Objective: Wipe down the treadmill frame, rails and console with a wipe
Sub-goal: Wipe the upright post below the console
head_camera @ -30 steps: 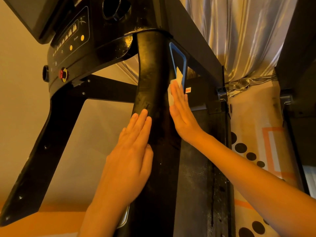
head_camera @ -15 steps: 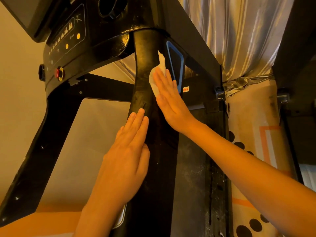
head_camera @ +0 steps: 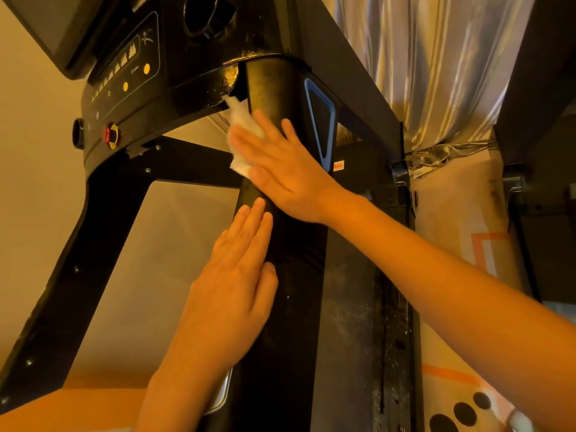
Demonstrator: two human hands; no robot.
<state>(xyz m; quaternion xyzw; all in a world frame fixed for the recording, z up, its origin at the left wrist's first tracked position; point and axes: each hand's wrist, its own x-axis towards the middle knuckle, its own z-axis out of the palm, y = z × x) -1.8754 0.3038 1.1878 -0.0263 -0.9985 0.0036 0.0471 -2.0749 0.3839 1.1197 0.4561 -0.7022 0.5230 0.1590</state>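
The black treadmill upright [head_camera: 280,307] rises through the middle of the view to the console [head_camera: 149,88] at top left. My right hand [head_camera: 280,169] lies flat on the upper part of the upright, fingers straight, pressing a white wipe [head_camera: 244,123] against its left side just under the console's edge. Part of the wipe is hidden under my fingers. My left hand [head_camera: 237,282] rests flat on the upright's left face lower down, fingers together and straight, holding nothing.
A blue-edged panel [head_camera: 321,120] sits on the upright's right side. The console carries a red safety key [head_camera: 110,134], yellow buttons and a cup holder [head_camera: 208,14]. The left upright [head_camera: 71,260] slants down. A silvery curtain [head_camera: 436,73] hangs behind; another black machine [head_camera: 542,135] stands at right.
My right hand has slid the wipe from the upright's right edge by the blue panel across its front to the left side, near the console. My left hand has stayed put.
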